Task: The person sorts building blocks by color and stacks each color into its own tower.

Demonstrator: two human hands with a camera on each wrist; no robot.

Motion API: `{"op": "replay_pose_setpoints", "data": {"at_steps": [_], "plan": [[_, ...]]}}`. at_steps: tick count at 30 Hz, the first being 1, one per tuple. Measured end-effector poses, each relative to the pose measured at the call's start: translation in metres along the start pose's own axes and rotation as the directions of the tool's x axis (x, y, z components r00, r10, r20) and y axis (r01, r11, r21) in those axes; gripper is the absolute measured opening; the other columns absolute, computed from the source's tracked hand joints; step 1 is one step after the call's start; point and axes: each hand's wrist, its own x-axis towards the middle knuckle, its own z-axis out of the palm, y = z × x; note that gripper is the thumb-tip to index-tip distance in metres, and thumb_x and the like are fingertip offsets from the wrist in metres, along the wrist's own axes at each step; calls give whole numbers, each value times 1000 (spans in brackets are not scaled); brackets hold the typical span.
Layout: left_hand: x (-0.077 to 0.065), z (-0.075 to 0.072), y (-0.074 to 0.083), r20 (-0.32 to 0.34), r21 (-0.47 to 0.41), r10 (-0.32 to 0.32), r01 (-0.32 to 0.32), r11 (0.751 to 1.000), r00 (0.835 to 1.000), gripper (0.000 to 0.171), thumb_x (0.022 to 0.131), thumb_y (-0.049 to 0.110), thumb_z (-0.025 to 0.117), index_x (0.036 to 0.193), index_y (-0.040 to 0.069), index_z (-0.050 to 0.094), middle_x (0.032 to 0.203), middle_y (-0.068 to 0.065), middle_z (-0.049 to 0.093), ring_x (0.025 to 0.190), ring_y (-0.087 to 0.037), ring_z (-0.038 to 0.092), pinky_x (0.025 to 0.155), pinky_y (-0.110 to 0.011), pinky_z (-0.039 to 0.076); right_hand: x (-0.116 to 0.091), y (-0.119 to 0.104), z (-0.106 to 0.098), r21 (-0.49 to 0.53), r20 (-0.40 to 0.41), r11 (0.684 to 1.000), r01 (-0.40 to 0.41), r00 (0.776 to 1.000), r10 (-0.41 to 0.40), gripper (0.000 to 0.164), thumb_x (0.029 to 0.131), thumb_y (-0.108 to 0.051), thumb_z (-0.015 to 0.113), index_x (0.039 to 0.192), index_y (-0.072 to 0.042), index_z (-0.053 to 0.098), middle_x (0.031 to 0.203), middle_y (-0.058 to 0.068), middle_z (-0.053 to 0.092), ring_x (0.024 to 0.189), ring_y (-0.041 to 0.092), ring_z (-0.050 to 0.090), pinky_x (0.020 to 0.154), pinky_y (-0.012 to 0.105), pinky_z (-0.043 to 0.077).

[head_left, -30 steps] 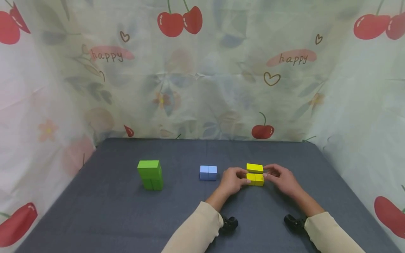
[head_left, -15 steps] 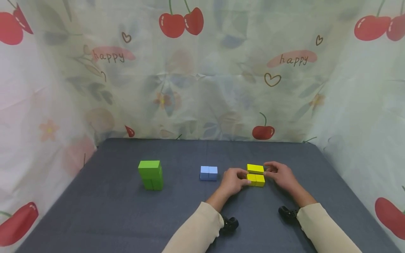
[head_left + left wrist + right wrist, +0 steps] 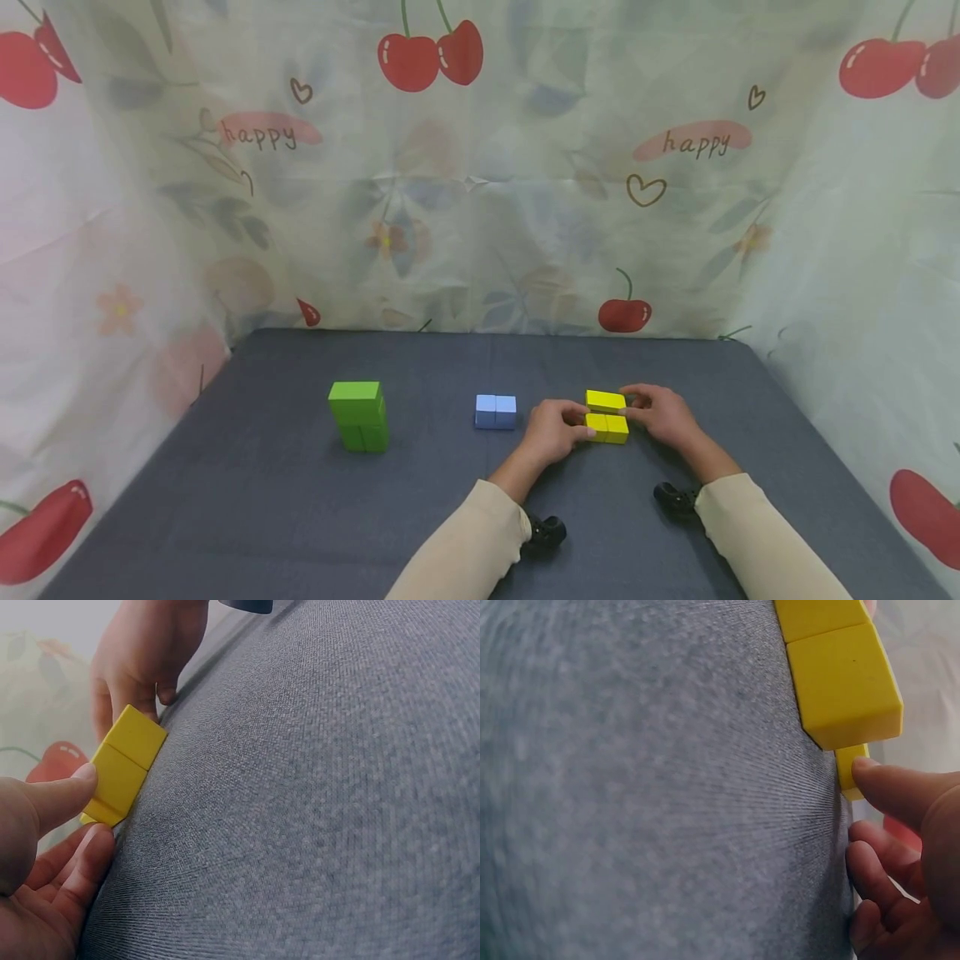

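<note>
Two yellow blocks (image 3: 609, 428) lie side by side on the dark grey cloth. Just behind them is a longer yellow block (image 3: 604, 401). My left hand (image 3: 553, 431) grips the left end of the near pair, thumb at the front and index finger at the rear corner. In the left wrist view its thumb (image 3: 71, 795) presses on the yellow pair (image 3: 126, 766). My right hand (image 3: 663, 417) pinches the right end of the rear block, thumb in front and index finger behind. The right wrist view has that thumb (image 3: 885, 784) against the rear block (image 3: 850, 771), partly hidden by the near pair.
Left of my hands stand two small blue blocks (image 3: 496, 412), side by side. Farther left is a stack of green blocks (image 3: 358, 415). A patterned curtain (image 3: 465, 233) closes off the table's back and sides. Black wrist devices (image 3: 546, 532) hang under both sleeves.
My right hand has shifted slightly left and back, from beside the yellow blocks to around the right end of the rear one. My left hand has stayed in place.
</note>
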Motion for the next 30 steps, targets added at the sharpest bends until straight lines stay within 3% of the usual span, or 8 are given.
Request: {"op": "replay_pose_setpoints", "data": {"at_steps": [11,30], "plan": [[1,2,1,-18,11,-10,10,1000,1000,26,69,19,72,95,19,66,82,6,60,60,-7,53,52,-22,45,-3,0,-3,43,-46,999,-27,999,29,37,77,-27,65,105,-3,58,89,8,61,79,22,55,68,38,44],[1,2,0,-20,12,-2,2,1000,1000,27,69,18,72,96,18,66,82,5,61,61,-6,53,51,-21,45,-22,-13,-18,113,-58,993,-22,998,29,42,78,-32,63,110,-6,56,97,10,60,87,24,56,70,38,46]]}}
